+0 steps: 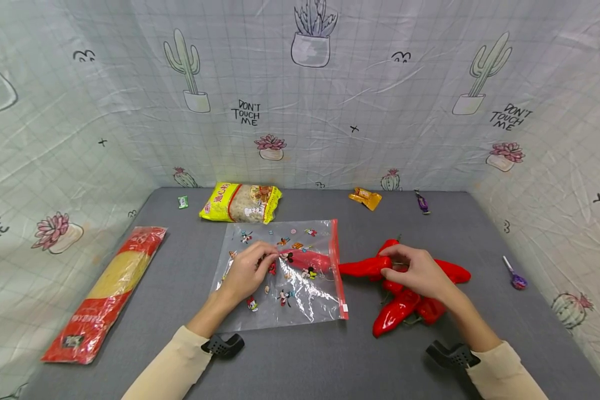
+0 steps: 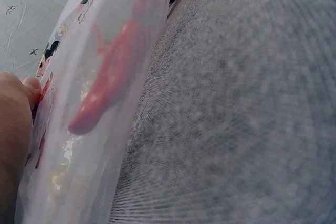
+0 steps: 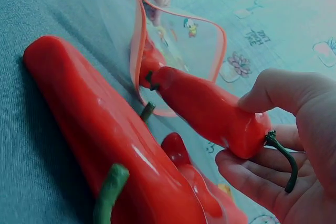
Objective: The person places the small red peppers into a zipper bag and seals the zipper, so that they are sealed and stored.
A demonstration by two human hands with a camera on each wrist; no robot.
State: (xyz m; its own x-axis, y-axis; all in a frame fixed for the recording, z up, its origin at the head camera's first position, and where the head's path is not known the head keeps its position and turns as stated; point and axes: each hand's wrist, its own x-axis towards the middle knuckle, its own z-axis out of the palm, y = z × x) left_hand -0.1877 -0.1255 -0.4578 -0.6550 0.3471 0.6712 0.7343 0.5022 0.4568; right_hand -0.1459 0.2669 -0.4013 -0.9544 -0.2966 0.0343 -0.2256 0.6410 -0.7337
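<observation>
A clear zip bag with cartoon prints and a red zip edge lies in mid-table, its mouth to the right. My left hand pinches the upper sheet near the middle, lifting it. Inside is one red pepper, seen through the plastic. My right hand grips another red pepper near its stem, between thumb and fingers; its tip is at the parted mouth of the bag, close to the stem of the pepper inside. Below and around the right hand lies a pile of red peppers with green stems.
A red and yellow noodle packet lies at the left. At the back are a green candy, a yellow food bag, an orange wrapped snack and a purple candy. A lollipop lies at the right.
</observation>
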